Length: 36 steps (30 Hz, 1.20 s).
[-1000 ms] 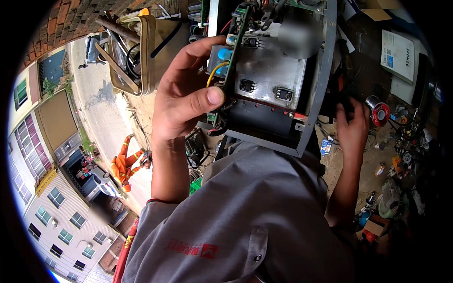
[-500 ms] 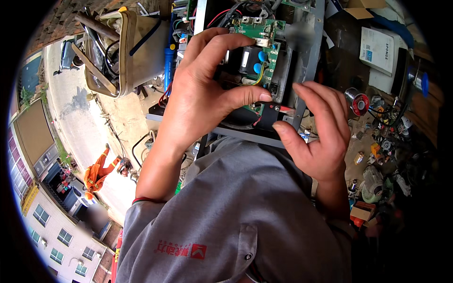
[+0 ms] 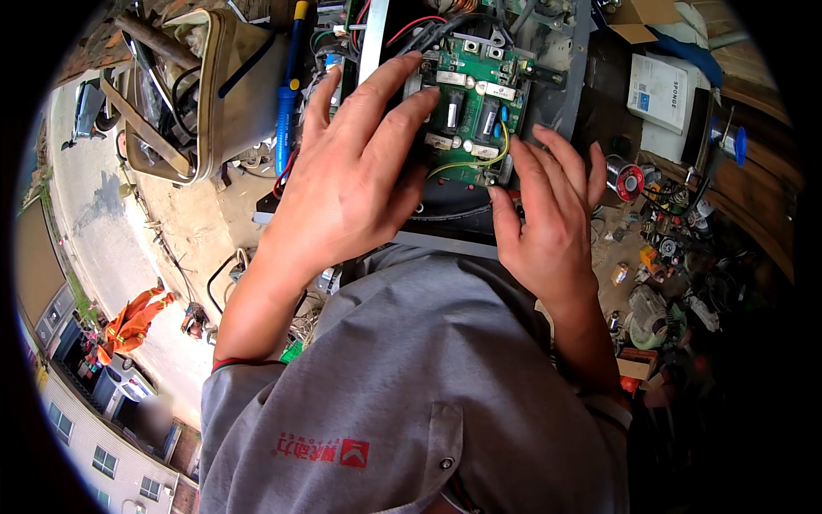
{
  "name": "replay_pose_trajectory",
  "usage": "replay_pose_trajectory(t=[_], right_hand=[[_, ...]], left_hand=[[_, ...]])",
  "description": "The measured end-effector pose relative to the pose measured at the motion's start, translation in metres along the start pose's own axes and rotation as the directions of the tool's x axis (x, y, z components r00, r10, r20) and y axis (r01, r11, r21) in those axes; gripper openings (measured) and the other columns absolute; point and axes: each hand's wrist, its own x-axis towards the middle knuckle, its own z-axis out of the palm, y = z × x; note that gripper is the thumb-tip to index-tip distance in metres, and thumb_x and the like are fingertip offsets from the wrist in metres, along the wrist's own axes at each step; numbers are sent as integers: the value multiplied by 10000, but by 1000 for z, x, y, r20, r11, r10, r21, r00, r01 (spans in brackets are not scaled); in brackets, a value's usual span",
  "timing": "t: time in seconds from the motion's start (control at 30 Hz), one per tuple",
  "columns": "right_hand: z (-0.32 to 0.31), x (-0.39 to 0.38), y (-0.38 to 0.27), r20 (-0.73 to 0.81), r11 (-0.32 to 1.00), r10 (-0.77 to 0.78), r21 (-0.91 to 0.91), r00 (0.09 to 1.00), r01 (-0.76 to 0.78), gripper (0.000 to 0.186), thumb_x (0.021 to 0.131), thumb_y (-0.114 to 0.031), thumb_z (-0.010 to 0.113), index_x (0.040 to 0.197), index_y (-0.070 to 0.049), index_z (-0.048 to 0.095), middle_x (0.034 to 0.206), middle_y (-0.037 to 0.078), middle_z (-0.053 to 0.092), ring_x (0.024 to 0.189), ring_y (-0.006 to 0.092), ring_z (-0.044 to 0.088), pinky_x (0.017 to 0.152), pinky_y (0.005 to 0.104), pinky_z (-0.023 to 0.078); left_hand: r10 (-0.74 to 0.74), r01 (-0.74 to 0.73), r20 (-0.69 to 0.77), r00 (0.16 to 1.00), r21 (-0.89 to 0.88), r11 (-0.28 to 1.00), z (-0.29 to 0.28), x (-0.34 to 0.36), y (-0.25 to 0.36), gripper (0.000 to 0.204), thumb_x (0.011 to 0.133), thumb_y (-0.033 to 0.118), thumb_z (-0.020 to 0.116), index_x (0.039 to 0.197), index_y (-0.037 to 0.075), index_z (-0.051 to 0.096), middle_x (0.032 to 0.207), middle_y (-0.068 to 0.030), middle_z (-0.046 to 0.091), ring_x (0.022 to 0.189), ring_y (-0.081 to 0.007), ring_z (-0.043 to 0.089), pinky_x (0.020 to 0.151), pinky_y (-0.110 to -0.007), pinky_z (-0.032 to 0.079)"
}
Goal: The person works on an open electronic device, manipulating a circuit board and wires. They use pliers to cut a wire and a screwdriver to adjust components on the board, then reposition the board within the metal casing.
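A green circuit board with white blocks, black parts and blue discs lies face up inside an open metal-framed machine housing. My left hand reaches over the board's left side, fingers spread, with its fingertips at that edge; its thumb is partly hidden below. My right hand is at the board's lower right corner, thumb and fingers apart, and I cannot tell if it touches. A yellow-green wire curves across the board's near part. Dark cables run along its far side.
On the left stand a tool-filled plastic bucket and a blue tool with a yellow end. To the right are a solder spool, a white box and scattered parts. A person in orange is farther off.
The circuit board has gone from tilted to lying flatter, showing more of its face. My left hand's grip on it has opened and spread. My right hand has moved closer to its edge.
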Motion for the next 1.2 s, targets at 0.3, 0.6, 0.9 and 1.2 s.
replay_pose_trajectory(t=[0.3,0.6,0.9,1.2], right_hand=[[3,0,-5,-1,1000,12,-23,1000,-12,485,805,-118,758,1237,43,609,1157,132,673,1284,305,548,1161,655,197],[8,1,-8,-53,999,43,-6,998,-43,475,797,-115,761,1222,42,618,1099,121,677,1260,300,559,1150,657,209],[7,-1,-10,-69,998,50,49,996,-47,467,794,-123,769,1210,36,628,1066,118,675,1211,307,577,1145,632,239],[-3,-3,-41,-315,924,156,381,936,-26,517,775,-84,801,1245,62,643,1056,124,700,1073,340,631,1002,479,435]], left_hand=[[-50,52,60,997,-21,998,6,-13,-14,610,699,189,862,1248,43,640,1655,-188,323,1526,-462,260,1209,-579,261],[-29,28,-10,1000,-70,997,21,-11,-17,412,672,103,864,1022,17,665,1644,-247,311,1504,-493,280,1183,-601,283],[-14,15,15,1000,-100,995,19,-14,-20,351,689,134,882,947,24,670,1653,-230,318,1531,-493,237,1204,-568,279],[-92,88,-76,993,-47,995,15,-30,3,367,746,138,868,1049,27,692,1404,-208,550,1294,-429,490,1082,-502,405]])
